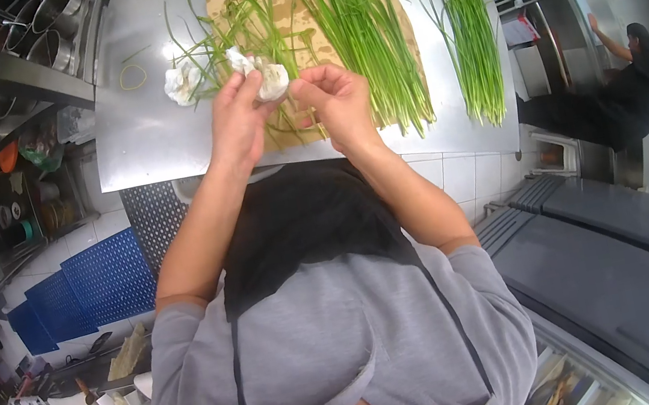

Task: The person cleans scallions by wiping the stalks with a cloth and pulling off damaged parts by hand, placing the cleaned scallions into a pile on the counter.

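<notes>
My left hand (239, 122) grips a crumpled white wad (271, 82), which looks like paper towel, between thumb and fingers above the table's near edge. Just to its right, my right hand (336, 101) is closed in a pinch; whatever is between its fingertips is too small to make out. A second white crumpled wad (184, 83) lies left of my left hand. Loose green stalks (270, 17), thin like chives, are scattered behind my hands on brown paper (226, 12). A thick row of the same long stalks (371, 47) lies on the paper's right side.
Another bundle of green stalks (475, 54) lies on the metal table (148, 138) at the right. A yellow rubber band (133, 76) sits at the left. Metal shelving with pots (50, 49) stands left. A person in black (635, 91) is at the far right, near grey-lidded units (605, 266).
</notes>
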The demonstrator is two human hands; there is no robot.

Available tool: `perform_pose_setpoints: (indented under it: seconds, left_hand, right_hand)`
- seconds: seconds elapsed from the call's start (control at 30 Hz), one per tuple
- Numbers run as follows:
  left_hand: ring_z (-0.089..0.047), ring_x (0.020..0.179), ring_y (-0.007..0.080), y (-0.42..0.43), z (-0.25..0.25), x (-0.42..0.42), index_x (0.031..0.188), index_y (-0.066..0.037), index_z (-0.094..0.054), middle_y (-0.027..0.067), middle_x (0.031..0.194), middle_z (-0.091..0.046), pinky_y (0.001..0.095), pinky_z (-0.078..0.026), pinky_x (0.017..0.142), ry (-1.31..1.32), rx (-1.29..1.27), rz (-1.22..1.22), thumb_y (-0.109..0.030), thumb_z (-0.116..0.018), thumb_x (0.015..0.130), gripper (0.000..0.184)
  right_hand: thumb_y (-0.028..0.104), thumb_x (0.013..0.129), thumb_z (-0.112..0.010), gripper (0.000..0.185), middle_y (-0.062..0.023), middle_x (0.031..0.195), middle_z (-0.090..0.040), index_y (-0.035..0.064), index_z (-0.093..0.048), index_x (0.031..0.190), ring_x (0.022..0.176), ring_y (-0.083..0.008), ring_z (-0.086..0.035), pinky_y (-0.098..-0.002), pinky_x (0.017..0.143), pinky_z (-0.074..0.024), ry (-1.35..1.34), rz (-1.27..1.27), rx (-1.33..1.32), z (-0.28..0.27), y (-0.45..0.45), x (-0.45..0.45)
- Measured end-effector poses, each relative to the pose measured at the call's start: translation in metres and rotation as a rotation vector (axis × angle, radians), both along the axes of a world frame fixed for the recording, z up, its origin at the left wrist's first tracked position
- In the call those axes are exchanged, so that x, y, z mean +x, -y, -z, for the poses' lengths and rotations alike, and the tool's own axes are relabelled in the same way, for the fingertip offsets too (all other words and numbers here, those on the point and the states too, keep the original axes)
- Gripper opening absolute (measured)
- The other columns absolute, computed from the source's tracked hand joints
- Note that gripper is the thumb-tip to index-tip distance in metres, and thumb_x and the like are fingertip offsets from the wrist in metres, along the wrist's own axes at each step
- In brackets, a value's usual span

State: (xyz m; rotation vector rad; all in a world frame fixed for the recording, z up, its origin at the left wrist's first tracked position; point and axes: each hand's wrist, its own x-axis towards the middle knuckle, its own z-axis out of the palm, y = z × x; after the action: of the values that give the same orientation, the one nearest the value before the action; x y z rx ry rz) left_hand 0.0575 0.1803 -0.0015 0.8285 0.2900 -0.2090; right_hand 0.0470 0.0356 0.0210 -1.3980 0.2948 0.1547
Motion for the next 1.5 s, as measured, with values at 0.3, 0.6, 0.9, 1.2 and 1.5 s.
perform_pose_setpoints:
  seconds: [0.3,0.6,0.9,1.2,1.5]
  left_hand:
    - [-0.059,0.084,0.0109,-0.014,0.012,0.003,0.105,-0.003,-0.064,0.0024,0.098,-0.063,0.0278,-0.049,0.073,-0.001,0.333,0.115,-0.020,-0.058,0.097,0.020]
    - [-0.058,0.077,0.0094,-0.020,0.015,-0.002,0.095,-0.007,-0.058,-0.0001,0.089,-0.061,0.0260,-0.048,0.066,-0.011,0.039,0.004,-0.012,-0.069,0.090,0.013]
    - [-0.063,0.082,0.0116,-0.026,0.021,0.000,0.092,-0.009,-0.058,0.0020,0.089,-0.065,0.0287,-0.052,0.072,0.027,0.015,0.225,-0.011,-0.071,0.088,0.014]
    - [-0.064,0.096,0.0198,-0.025,0.015,-0.001,0.103,-0.006,-0.057,0.0076,0.105,-0.064,0.0383,-0.054,0.081,-0.029,-0.173,0.091,-0.013,-0.063,0.093,0.013]
    - [-0.062,0.107,0.0218,-0.025,0.013,0.000,0.124,0.000,-0.053,0.0112,0.119,-0.063,0.0377,-0.054,0.086,-0.018,-0.218,0.108,-0.013,-0.057,0.096,0.032]
  right_hand:
    - [0.010,0.090,-0.066,0.006,-0.0045,0.082,-0.067,0.0056,-0.063,0.094,0.070,-0.0109,-0.062,-0.0272,0.054,-0.0512,-0.126,-0.096,0.380,-0.004,-0.013,-0.010]
    - [0.011,0.090,-0.068,0.009,-0.0018,0.085,-0.067,0.0064,-0.062,0.096,0.073,-0.0099,-0.061,-0.0268,0.059,-0.0498,-0.064,-0.040,0.138,0.010,-0.009,-0.002]
    - [0.005,0.086,-0.070,0.011,-0.0011,0.080,-0.065,0.0014,-0.062,0.093,0.069,-0.0065,-0.057,-0.0224,0.060,-0.0440,0.117,-0.190,0.054,0.019,0.001,0.022]
    - [0.004,0.089,-0.068,0.012,-0.0045,0.083,-0.066,-0.0008,-0.060,0.096,0.071,-0.0081,-0.060,-0.0227,0.066,-0.0475,0.162,-0.031,-0.015,0.013,0.008,0.021]
    - [0.008,0.085,-0.069,0.013,-0.0056,0.081,-0.066,-0.0012,-0.063,0.092,0.070,-0.0097,-0.060,-0.0251,0.065,-0.0481,0.301,0.022,-0.238,0.028,0.013,0.025]
